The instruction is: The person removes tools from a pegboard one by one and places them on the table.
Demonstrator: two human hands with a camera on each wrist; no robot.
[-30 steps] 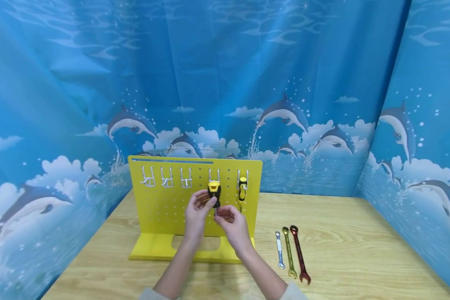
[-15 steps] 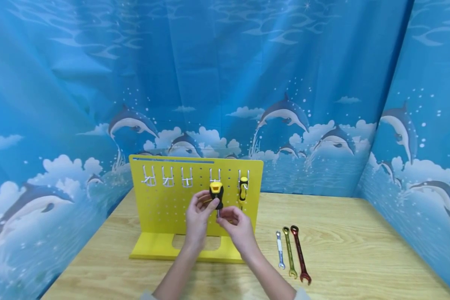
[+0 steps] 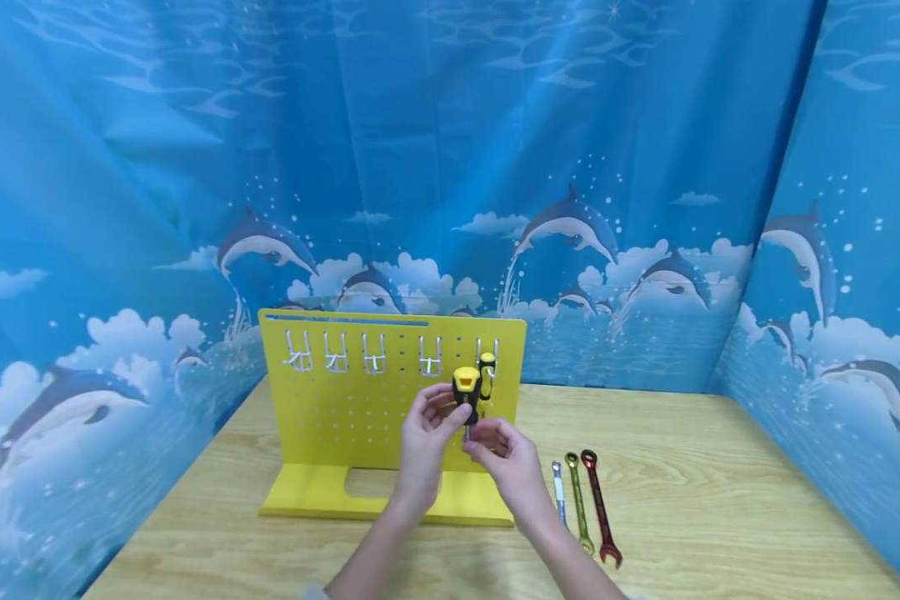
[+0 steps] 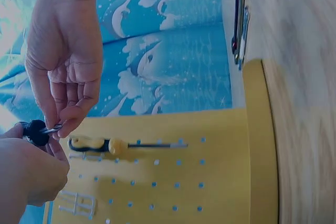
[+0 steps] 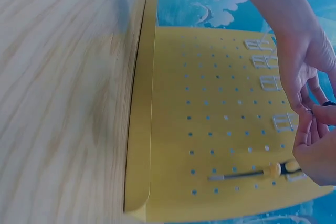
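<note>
A short, thick screwdriver (image 3: 467,382) with a black and yellow handle is held upright in front of the yellow pegboard (image 3: 330,433). My left hand (image 3: 422,442) grips its handle between thumb and fingers. Below, my right hand (image 3: 513,467) pinches the metal shank near its end, also seen in the left wrist view, where the shank (image 4: 51,129) meets the fingertips. A second yellow and black screwdriver (image 4: 102,145) hangs from the rightmost hook of the board, partly behind the held one in the head view.
Several wire hooks (image 3: 373,354) line the board's upper part. The hook (image 3: 430,357) left of the held screwdriver carries nothing. Silver (image 3: 558,492), green-gold (image 3: 579,500) and red (image 3: 600,508) wrenches lie on the wooden table (image 3: 690,492) at the right, the silver one partly covered by my right arm.
Both hands have moved right together with the screwdriver, from in front of the fourth hook to near the hanging screwdriver. The grip looks the same.
</note>
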